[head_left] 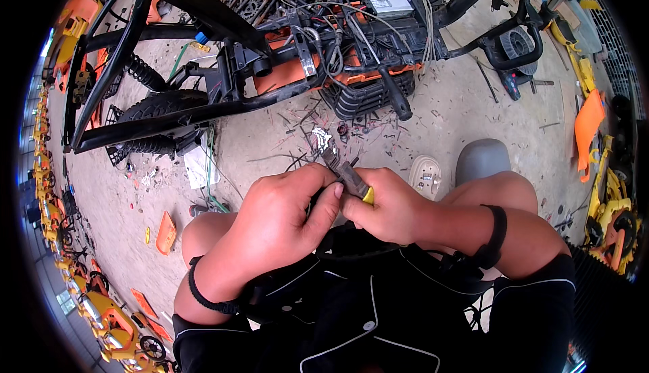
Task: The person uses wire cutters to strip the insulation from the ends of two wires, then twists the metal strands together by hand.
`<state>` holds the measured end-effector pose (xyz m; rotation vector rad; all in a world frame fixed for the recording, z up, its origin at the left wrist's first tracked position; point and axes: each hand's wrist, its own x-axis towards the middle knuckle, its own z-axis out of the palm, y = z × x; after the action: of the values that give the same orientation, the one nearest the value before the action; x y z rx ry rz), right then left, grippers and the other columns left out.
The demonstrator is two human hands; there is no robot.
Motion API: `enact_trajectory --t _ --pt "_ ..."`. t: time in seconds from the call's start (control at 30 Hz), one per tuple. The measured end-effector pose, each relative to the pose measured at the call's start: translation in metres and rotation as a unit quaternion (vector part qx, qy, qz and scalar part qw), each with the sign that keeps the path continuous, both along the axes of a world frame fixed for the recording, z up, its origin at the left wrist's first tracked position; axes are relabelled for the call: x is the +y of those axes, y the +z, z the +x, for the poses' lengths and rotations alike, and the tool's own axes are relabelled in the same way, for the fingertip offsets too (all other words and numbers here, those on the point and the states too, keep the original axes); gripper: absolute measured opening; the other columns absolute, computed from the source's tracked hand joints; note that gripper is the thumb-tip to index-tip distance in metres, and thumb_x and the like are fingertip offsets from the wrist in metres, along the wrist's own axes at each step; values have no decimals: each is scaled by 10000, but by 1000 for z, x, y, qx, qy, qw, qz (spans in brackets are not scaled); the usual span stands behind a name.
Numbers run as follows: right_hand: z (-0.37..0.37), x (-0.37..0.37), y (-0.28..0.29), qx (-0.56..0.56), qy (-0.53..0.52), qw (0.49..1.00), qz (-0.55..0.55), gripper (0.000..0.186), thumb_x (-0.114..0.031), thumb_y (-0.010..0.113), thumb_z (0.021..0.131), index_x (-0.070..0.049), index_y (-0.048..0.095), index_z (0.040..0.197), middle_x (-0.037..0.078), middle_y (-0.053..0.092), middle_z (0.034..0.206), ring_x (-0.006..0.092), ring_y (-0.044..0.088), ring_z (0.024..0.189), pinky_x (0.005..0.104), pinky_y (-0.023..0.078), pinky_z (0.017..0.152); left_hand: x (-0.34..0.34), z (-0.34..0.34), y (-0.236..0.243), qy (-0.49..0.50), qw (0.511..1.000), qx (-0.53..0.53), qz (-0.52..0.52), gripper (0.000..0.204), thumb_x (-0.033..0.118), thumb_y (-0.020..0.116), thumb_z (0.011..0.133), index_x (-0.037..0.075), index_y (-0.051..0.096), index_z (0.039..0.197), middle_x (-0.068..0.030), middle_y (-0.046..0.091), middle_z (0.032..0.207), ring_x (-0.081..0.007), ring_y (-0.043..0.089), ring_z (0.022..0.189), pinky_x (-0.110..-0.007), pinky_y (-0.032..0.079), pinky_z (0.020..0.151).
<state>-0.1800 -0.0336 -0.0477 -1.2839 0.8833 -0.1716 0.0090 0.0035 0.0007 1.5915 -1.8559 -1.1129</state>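
In front of my body, both hands meet. My right hand (392, 205) is closed round a pair of pliers (351, 176) with yellow grips, whose metal jaws point up and away to the left. Against the side of the pliers, my left hand (280, 207) pinches thumb to fingers. What lies in that pinch is mostly hidden; a dark thin strand shows near the fingertips. Beyond the hands lies a black scooter frame (155, 127) with bare wiring (336, 52) and a silver box (390, 4) on it.
Cut wire scraps (307, 126) litter the concrete floor. A wheel (161, 110) lies at the frame's left, and a power drill (512, 86) at the right. A grey rounded object (481, 159) sits by my right knee. Yellow and orange scooter parts (589, 129) line both sides.
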Motion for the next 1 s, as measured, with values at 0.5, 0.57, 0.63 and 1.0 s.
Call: enact_trajectory --t 0.5,0.57,0.63,1.0 --pt "-1 0 -1 -5 1 1000 11 267 -232 617 913 29 643 962 201 661 737 331 645 666 414 505 667 0 0 -2 -2 1000 0 -13 114 121 656 908 34 613 847 -151 614 654 -374 630 604 -431 491 530" --pt "0 -1 0 -1 3 1000 7 276 -242 620 915 30 642 955 204 660 738 336 644 667 415 504 664 0 0 -1 -3 1000 1 -13 111 119 655 907 34 614 851 -151 616 658 -374 630 606 -432 492 531" --pt "1 -1 0 0 2 1000 5 282 -249 623 916 30 641 950 206 659 739 341 641 666 415 503 662 0 1 0 -2 1000 1 -10 110 122 654 908 33 616 857 -151 617 662 -375 632 611 -433 493 536" --pt "1 0 -3 3 0 1000 14 270 -236 624 911 27 639 969 204 659 748 322 630 656 412 502 665 -1 1 -1 -3 1000 -13 -1 103 137 649 913 39 624 894 -153 621 673 -374 637 631 -438 498 553"
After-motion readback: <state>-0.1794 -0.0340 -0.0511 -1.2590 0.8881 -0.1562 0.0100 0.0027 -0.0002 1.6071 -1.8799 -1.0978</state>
